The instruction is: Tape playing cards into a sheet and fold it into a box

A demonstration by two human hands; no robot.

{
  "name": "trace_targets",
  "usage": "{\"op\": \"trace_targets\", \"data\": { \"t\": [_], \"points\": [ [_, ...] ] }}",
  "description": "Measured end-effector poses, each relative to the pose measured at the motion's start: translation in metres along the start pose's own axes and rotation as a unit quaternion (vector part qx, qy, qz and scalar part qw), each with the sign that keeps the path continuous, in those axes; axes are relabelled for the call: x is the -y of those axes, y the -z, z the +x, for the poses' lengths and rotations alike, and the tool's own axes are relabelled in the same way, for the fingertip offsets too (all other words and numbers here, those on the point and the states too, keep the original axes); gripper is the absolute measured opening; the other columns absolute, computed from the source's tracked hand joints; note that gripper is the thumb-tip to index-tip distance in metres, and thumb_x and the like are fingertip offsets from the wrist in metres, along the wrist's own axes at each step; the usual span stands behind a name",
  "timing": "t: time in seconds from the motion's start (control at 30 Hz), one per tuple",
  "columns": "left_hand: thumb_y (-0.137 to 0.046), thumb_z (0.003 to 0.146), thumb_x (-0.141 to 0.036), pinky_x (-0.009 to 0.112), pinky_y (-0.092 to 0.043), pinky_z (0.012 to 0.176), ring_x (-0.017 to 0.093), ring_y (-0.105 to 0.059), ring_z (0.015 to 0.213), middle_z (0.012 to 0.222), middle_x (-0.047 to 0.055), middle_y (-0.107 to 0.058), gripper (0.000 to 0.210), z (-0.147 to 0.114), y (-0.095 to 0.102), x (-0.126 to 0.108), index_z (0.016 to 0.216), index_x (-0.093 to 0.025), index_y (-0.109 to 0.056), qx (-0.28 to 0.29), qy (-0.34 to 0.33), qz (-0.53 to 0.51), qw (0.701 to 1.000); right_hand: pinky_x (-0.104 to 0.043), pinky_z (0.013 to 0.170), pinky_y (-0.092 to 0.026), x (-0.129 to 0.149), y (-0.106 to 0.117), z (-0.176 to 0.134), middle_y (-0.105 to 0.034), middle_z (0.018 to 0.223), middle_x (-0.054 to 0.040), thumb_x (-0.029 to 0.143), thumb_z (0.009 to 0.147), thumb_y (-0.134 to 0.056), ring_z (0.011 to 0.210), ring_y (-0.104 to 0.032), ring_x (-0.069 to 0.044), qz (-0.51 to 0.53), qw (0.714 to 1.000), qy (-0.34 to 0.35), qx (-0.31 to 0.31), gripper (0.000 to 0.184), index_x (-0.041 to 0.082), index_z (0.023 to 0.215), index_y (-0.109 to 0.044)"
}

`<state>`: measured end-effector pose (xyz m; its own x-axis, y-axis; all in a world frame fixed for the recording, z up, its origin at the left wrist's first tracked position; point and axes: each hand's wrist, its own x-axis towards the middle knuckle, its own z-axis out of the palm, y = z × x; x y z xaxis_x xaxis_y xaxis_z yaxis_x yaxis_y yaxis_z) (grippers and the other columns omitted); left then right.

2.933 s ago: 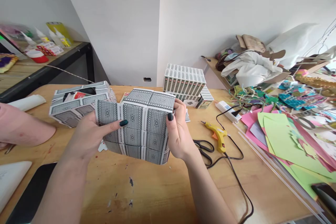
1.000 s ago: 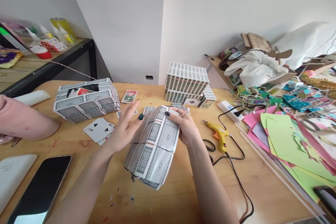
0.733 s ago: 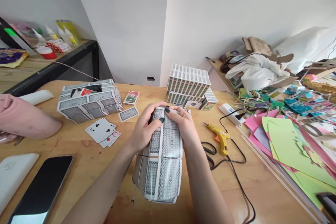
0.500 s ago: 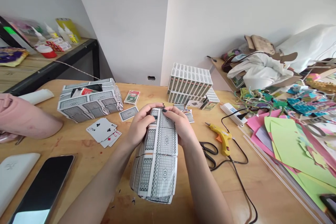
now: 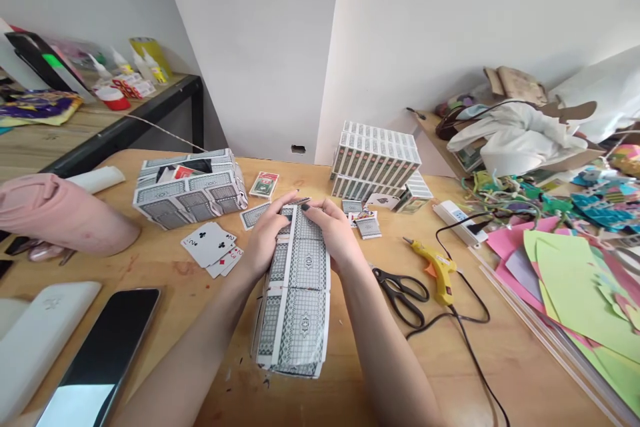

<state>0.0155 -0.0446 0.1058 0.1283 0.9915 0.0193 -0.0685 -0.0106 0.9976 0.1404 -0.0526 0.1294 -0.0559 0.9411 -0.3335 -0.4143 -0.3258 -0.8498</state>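
Between my hands is a long shape covered in grey-patterned playing cards (image 5: 305,293), held above the table with its near end toward me. My left hand (image 5: 267,237) is closed around its far left side, thumb on top. On the far right side, my right hand (image 5: 337,233) grips it, thumb with dark nail pressing near the top edge. The fingers beneath are hidden. Just left of my left hand lie loose playing cards (image 5: 209,243) face up and one card face down (image 5: 254,215). Cut card pieces (image 5: 369,227) lie beyond my right hand.
A card-covered box (image 5: 193,197) and a card pack (image 5: 264,185) stand behind. Stacked card packs (image 5: 377,159) are at the back. On the right are scissors (image 5: 403,290), a yellow glue gun (image 5: 437,270) with its cord, a power strip (image 5: 457,221) and coloured paper (image 5: 575,280). A phone (image 5: 103,353) lies left.
The whole view has swung slightly left, so the table things appear further right. Both hands keep hold of the card-covered shape, which has tilted a little. The scissors show more fully.
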Motion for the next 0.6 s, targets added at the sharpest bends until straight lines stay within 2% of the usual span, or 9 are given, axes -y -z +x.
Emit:
{"op": "trace_targets", "data": {
  "t": [0.13,0.3,0.43,0.6],
  "points": [
    [-0.042,0.077,-0.025,0.038,-0.027,0.107,0.026,-0.039,0.126,0.129,0.003,-0.055,0.048,-0.001,0.000,0.003,0.123,-0.019,-0.055,0.039,0.006,-0.015,0.999,-0.024,0.053,-0.036,-0.001,0.000,-0.003,-0.056,0.059,0.0049,0.031,0.062,-0.069,0.051,-0.048,-0.010,0.037,0.999,0.018,0.024,0.024,0.019,0.074,-0.053],
    [-0.035,0.081,-0.027,0.040,-0.034,0.102,0.026,-0.047,0.119,0.121,0.003,-0.060,0.048,-0.014,-0.009,-0.011,0.125,-0.020,-0.053,0.074,0.012,-0.050,0.996,-0.024,0.053,-0.036,0.006,0.000,-0.014,-0.057,0.064,0.0043,0.031,0.063,-0.070,0.053,-0.049,-0.010,0.030,0.999,0.026,0.035,0.022,0.020,0.072,-0.053],
    [-0.035,0.080,-0.024,0.037,-0.037,0.099,0.026,-0.048,0.117,0.119,0.001,-0.061,0.048,-0.022,-0.009,-0.024,0.125,-0.023,-0.053,0.068,0.014,-0.002,0.998,-0.024,0.054,-0.035,0.011,-0.003,-0.025,-0.056,0.065,0.0041,0.030,0.067,-0.067,0.055,-0.049,-0.010,0.023,0.998,0.032,0.055,0.019,0.020,0.073,-0.052],
    [-0.034,0.084,-0.024,0.035,-0.033,0.104,0.026,-0.039,0.126,0.128,-0.001,-0.056,0.048,-0.028,-0.004,-0.031,0.129,-0.025,-0.050,0.067,0.027,0.076,0.994,-0.023,0.053,-0.034,0.014,-0.003,-0.031,-0.053,0.064,0.0046,0.031,0.071,-0.065,0.054,-0.046,-0.008,0.006,0.997,0.026,0.069,0.018,0.020,0.074,-0.050]
  ]
}}
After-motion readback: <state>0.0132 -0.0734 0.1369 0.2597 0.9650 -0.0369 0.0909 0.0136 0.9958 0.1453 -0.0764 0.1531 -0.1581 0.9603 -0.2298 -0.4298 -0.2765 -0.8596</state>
